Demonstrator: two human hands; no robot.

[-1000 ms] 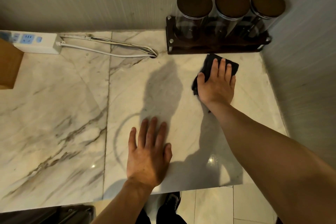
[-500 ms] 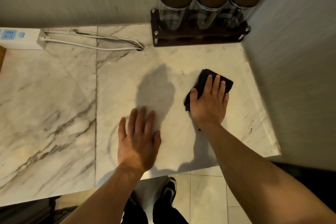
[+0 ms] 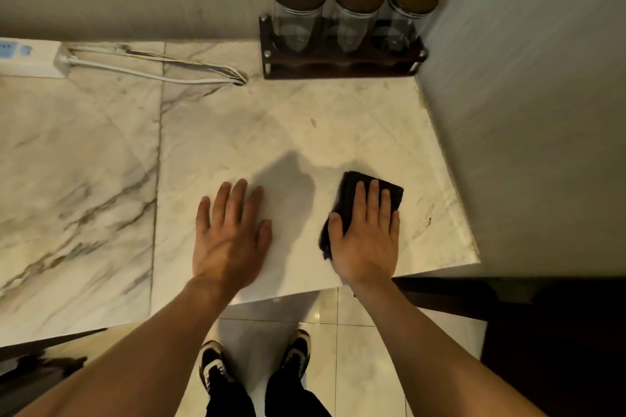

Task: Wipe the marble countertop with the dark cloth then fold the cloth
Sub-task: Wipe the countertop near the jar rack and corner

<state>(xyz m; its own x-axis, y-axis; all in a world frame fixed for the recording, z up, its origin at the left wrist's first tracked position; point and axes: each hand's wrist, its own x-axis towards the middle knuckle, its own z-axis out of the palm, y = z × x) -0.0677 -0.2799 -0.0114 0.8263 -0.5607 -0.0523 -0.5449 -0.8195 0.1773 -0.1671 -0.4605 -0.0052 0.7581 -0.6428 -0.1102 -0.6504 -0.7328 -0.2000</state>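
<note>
- The right hand is laid flat, palm down, on the dark cloth; its fingers are stretched out side by side and nothing is pinched or clasped, so the grip is fully open and the cloth is only pressed under the palm.
- The cloth is seen bunched into a small folded pad on the marble surface, near the front edge and toward the right end, with its far corner showing past the fingertips and a fold showing by the thumb.
- The left hand is spread flat on the bare marble just beside the cloth, apart from it; its grip is open and nothing is held.
- A dark wooden rack with three glass jars under dark round lids is set against the back wall in the right corner, well apart from the cloth.
- A white power strip lies at the back left, and its cables are run along the wall toward a hole in the marble.
- Two dark shoes are seen on the tiled floor below the front edge.
</note>
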